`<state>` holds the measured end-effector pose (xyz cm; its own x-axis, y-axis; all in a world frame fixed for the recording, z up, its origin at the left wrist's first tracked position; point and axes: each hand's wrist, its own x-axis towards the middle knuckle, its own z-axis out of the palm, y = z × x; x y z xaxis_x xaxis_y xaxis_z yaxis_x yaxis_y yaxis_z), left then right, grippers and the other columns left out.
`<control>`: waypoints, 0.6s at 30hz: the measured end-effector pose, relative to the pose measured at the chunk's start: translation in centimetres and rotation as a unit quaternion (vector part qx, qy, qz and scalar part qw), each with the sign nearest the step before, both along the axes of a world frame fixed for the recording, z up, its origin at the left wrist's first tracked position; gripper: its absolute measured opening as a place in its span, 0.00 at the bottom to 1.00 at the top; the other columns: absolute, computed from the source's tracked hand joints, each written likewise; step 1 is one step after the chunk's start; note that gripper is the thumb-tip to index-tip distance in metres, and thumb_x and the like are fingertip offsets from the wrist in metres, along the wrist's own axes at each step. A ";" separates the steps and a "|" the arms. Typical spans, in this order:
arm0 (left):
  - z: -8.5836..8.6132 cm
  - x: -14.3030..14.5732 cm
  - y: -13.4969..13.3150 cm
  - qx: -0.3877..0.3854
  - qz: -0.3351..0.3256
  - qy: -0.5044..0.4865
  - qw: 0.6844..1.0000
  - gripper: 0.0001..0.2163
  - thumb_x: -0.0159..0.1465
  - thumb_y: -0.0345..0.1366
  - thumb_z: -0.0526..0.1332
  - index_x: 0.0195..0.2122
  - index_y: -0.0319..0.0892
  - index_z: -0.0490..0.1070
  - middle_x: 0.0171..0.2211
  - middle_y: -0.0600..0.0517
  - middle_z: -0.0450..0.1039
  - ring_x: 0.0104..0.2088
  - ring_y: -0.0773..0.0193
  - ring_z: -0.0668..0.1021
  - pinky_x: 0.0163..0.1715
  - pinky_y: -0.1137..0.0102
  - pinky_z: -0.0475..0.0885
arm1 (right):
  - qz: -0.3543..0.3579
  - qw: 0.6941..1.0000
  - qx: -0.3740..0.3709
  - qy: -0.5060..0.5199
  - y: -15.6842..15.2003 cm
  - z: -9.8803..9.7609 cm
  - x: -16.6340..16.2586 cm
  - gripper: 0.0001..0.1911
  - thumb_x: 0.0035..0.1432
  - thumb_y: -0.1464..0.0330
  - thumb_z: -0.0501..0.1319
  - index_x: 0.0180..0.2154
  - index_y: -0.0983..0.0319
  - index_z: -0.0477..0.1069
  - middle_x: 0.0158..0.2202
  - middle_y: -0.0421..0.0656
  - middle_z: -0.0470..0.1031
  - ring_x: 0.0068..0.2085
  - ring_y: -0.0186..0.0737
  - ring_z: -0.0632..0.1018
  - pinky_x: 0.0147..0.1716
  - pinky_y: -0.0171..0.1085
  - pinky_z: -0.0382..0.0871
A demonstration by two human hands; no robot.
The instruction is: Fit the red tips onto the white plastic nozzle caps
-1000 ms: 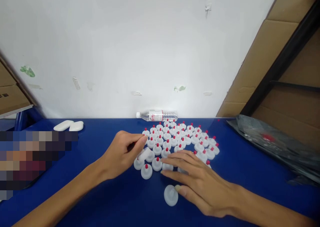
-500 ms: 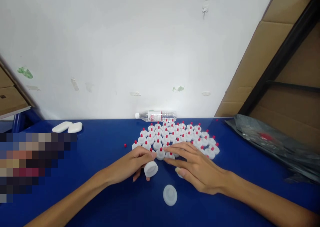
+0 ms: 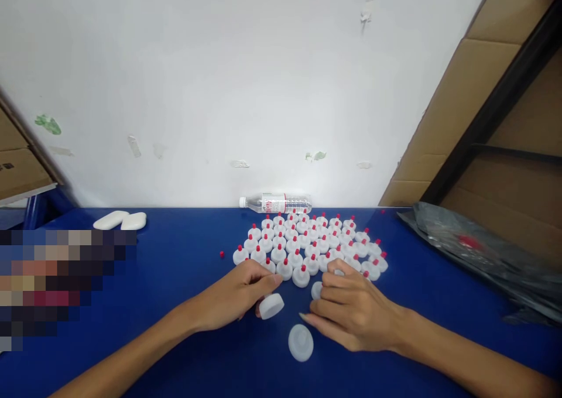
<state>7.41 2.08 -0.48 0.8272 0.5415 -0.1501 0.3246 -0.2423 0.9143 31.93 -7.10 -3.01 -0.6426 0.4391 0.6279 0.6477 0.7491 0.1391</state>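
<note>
Pinching a tilted white cap (image 3: 271, 306) in the left hand (image 3: 237, 291), over a blue table (image 3: 175, 257).

Opposite, the right hand (image 3: 357, 311) with fingers curled beside a partly hidden cap (image 3: 316, 291), unclear whether gripping it. Just below and between both hands, a loose pale disc (image 3: 301, 343) on the tabletop. Right beyond them, close rows of red-tipped white caps (image 3: 301, 277), mostly upright; left of the rows, a lone red piece (image 3: 222, 254). Farther out, a clear bottle (image 3: 298, 203) on its side by the white wall (image 3: 263, 82), two smooth white objects (image 3: 110, 220) far left, and grey plastic (image 3: 439, 240) far right.
</note>
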 end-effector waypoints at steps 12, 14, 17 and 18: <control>-0.1 0.8 -1.4 0.078 0.063 -0.055 0.994 0.21 0.72 0.53 0.58 0.28 0.43 0.65 0.23 0.57 0.67 0.24 0.68 0.70 0.26 0.72 0.64 | -0.048 0.991 -0.090 0.088 -0.5 1.0 0.3 0.10 0.75 0.66 0.57 0.50 0.62 0.74 0.36 0.41 0.79 0.36 0.39 0.76 0.47 0.44 0.60; -0.2 1.1 -2.1 0.108 0.108 -0.079 0.985 0.20 0.71 0.53 0.61 0.29 0.43 0.69 0.24 0.56 0.69 0.25 0.67 0.69 0.26 0.72 0.64 | -0.041 0.989 -0.097 0.105 -1.1 1.2 -0.1 0.17 0.74 0.57 0.59 0.55 0.62 0.72 0.39 0.42 0.80 0.37 0.41 0.77 0.47 0.45 0.60; -0.3 1.3 -3.3 0.140 0.145 -0.113 0.973 0.18 0.69 0.52 0.64 0.31 0.43 0.74 0.26 0.56 0.72 0.25 0.67 0.71 0.27 0.71 0.64 | -0.052 0.989 -0.054 0.125 -1.8 1.4 -0.9 0.31 0.67 0.45 0.64 0.57 0.62 0.70 0.41 0.43 0.81 0.38 0.43 0.79 0.50 0.47 0.59; -0.4 1.3 -3.7 0.144 0.149 -0.122 0.971 0.18 0.69 0.53 0.65 0.31 0.43 0.75 0.25 0.55 0.73 0.25 0.67 0.71 0.26 0.71 0.65 | -0.059 0.989 -0.037 0.132 -2.0 1.5 -1.2 0.33 0.65 0.43 0.65 0.57 0.62 0.70 0.41 0.43 0.81 0.38 0.43 0.79 0.52 0.47 0.59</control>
